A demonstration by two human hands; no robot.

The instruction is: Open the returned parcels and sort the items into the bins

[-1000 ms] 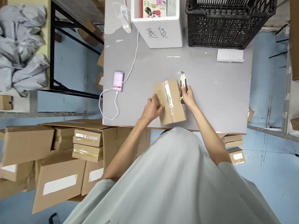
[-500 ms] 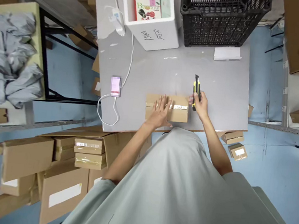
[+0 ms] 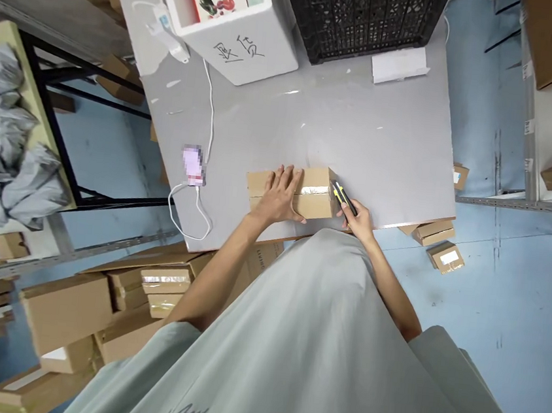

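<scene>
A brown cardboard box with a strip of shiny tape along its top lies near the front edge of the grey table. My left hand rests on the box, fingers spread over its top and thumb toward the near side. My right hand is closed around a black and yellow box cutter. The cutter's tip is at the right end of the box; whether the blade touches the tape I cannot tell.
A white foam box with books and a black plastic crate stand at the back. White paper lies before the crate. A phone on a cable sits at left. Cardboard boxes are piled at lower left.
My right hand has brought the box cutter down and left to the box's right end, tilting it toward the box. The left hand stays on the box. The whole view has turned slightly.
</scene>
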